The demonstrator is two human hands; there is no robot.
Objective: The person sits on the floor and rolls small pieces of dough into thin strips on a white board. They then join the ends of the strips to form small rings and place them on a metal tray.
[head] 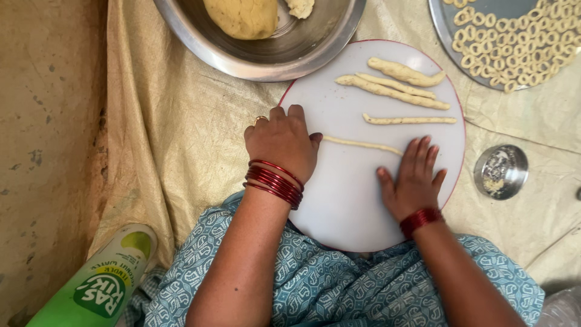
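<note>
Both hands are lying palm down on the round white board (351,200), pressing a thin dough rope (362,144) that is stretching between them. The left hand (283,144) is covering the rope's nine o'clock end, fingers flat, grasping nothing. The right hand (415,180) is covering the three o'clock end, fingers spread and unclenched. Four more dough strips (399,91) are lying at twelve o'clock on the board, and a steel bowl (266,57) holding a dough lump (242,17) is sitting beyond them.

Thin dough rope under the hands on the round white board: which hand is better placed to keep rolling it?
Both touch it: left hand covers one end of the thin dough rope, right hand the other. Neither clearly better.
</note>
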